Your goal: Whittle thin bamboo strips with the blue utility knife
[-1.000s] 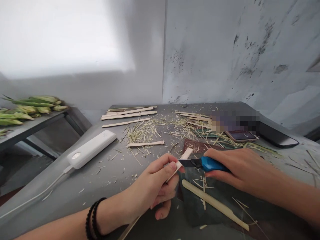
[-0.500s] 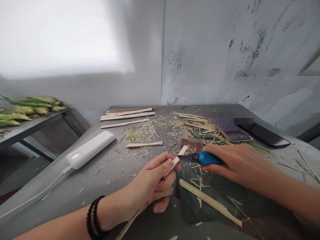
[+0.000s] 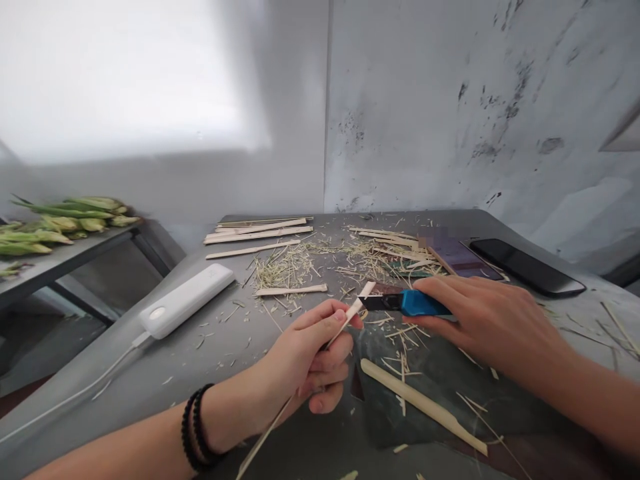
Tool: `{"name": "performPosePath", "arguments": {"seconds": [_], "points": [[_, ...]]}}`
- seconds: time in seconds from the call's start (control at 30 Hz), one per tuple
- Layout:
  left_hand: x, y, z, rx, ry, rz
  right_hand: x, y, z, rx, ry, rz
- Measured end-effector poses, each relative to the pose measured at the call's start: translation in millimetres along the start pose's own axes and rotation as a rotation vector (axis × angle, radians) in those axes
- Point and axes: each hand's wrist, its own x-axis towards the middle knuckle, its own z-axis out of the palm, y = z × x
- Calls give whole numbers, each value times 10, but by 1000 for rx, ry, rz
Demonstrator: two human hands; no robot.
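Observation:
Pinched between the thumb and fingers of my left hand (image 3: 320,353) is a thin pale strip that looks like bamboo (image 3: 353,311); its far end sticks out past my fingertips. My right hand (image 3: 480,313) is wrapped round the blue handle of a utility knife (image 3: 423,303). The dark blade lies against the strip just beyond my left fingertips. Below the knife a wider pale stick with a narrowed end (image 3: 420,403) rests on a dark sheet (image 3: 430,373).
Thin shavings (image 3: 283,267) litter the grey table (image 3: 210,373). Several pale strips (image 3: 260,233) lie at the back left. A white power bank (image 3: 187,303) with a cable is at left, two phones (image 3: 525,267) at right. Corn cobs in husks (image 3: 70,220) sit on a side table.
The blade has slid a little towards the far end of the strip, and my right hand has moved slightly right. My left hand keeps its grip. The whole view has shifted slightly.

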Motion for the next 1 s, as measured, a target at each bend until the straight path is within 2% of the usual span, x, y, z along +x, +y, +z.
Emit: {"name": "performPosePath", "arguments": {"seconds": [0.47,0.7,0.77,0.87,0.93,1.0], "points": [[-6,24,10,-6,4,-7,-17,49,19,-61,0,47],[-36,30,14,1,-41,-86,67,93,-50,-102,18,-105],[-64,68,36,7,-48,-103,67,140,-55,-124,26,-107],[-127,144,80,4,-60,-132,6,352,-25,-165,56,19],[-161,182,96,12,-66,-114,-59,565,12,-229,69,185],[-165,178,84,58,-59,-39,-110,740,48,-297,17,382]]}}
